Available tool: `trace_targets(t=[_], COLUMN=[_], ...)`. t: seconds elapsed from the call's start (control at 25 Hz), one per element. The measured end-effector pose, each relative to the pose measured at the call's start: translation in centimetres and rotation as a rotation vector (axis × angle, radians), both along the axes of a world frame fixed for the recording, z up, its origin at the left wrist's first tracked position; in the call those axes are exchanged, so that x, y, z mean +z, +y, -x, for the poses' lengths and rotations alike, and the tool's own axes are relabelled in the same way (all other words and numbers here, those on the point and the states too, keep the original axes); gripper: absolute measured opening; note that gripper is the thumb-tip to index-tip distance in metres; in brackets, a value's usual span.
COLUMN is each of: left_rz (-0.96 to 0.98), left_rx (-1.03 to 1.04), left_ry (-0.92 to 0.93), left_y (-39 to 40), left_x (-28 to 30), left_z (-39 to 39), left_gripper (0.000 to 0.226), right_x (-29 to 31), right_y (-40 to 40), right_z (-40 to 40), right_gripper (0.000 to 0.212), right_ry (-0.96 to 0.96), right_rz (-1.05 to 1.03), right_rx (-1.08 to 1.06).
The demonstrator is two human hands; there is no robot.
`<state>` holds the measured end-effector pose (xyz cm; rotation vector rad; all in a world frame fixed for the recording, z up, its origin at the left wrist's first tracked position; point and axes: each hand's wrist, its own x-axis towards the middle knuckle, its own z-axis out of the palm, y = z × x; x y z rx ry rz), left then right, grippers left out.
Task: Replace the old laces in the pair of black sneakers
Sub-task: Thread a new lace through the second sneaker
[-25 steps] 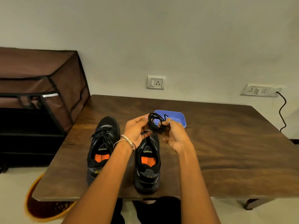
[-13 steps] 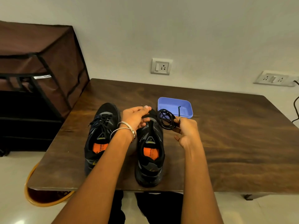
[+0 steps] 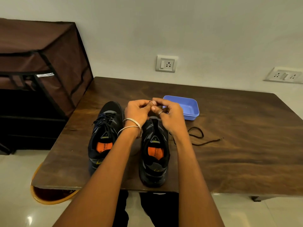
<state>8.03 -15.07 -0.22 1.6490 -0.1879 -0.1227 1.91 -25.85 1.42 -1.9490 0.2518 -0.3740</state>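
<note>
Sneakers [image 3: 129,141] side by side, hands' fingers [image 3: 153,104] meeting above rt one

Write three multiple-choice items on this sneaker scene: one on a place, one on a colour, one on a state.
1. Where does the loose black lace lie?
A. in the tub
B. on the dark wooden table, right of the right sneaker
C. on the floor

2. What colour is the shallow plastic tub?
A. blue
B. red
C. white

3. Which black sneaker has its lace threaded?
A. left sneaker
B. right sneaker
C. neither

Key: 1 B, the lace curls on the wood beside the shoe; 2 A, the tub's walls are blue; 3 A, crossed laces show on the left one only.
</note>
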Motion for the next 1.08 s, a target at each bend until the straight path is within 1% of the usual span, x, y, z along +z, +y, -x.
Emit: trace_targets(t=[0.08, 0.12, 0.16, 0.24, 0.28, 0.36, 0.4, 0.48, 0.56, 0.68, 0.76, 0.96, 1.08], left_rz=[-0.047, -0.072, -0.102, -0.154, -0.199, -0.370, -0.450, -0.522, -0.544, -0.535, -0.519, -0.467, -0.485], left_rx=[-0.049, -0.084, -0.099, -0.045, -0.001, 0.008, -0.027, -0.075, -0.058, -0.017, -0.002, 0.068, 0.073], left_ry=[0.001, 0.014, 0.031, 0.059, 0.066, 0.073, 0.081, 0.073, 0.033, 0.048, 0.060, 0.049, 0.035], left_y=[0.4, 0.5, 0.5, 0.7, 0.9, 1.5, 1.6, 1.0, 0.5, 0.3, 0.4, 0.1, 0.0], left_x=[-0.6, -0.9, -1.4, -2.3, -2.8, -3.8, -4.2, -4.8, -4.9, -5.2, -5.6, -5.9, -5.8], left_z=[-0.2, -0.2, -0.1, -0.4, -0.8, -1.8, -2.0, -1.8, -1.6, -1.6, -1.5, -1.1, -1.0], left_gripper=[0.007, 0.009, 0.011, 0.015, 0.015, 0.009, 0.005, 0.012, 0.016, 0.018, 0.018, 0.017, 0.018], right_x=[-0.9, -1.5, -2.0, -2.7, -3.1, -4.0, -4.5, -5.2, -5.3, -5.5, -5.9, -6.7, -6.9], right_y=[-0.4, -0.8, -1.2, -1.5, -1.6, -1.8, -1.8, -1.7, -1.6, -1.4, -1.2, 0.1, 0.8], right_z=[-0.5, -0.7, -1.0, -1.6, -1.9, -2.6, -3.0, -3.5, -3.9, -4.2, -4.3, -4.8, -5.2], right_gripper=[0.030, 0.028, 0.025, 0.016, 0.013, 0.015, 0.017, 0.019, 0.019, 0.019, 0.017, 0.022, 0.014], right_ry=[0.016, 0.045, 0.095, 0.178, 0.192, 0.227, 0.268, 0.329, 0.340, 0.340, 0.356, 0.431, 0.489], right_rz=[-0.073, -0.049, 0.033, 0.222, 0.284, 0.337, 0.358, 0.384, 0.406, 0.457, 0.405, 0.161, 0.041], right_rx=[-0.060, -0.076, -0.099, -0.167, -0.206, -0.246, -0.246, -0.209, -0.157, -0.107, -0.140, -0.294, -0.389])
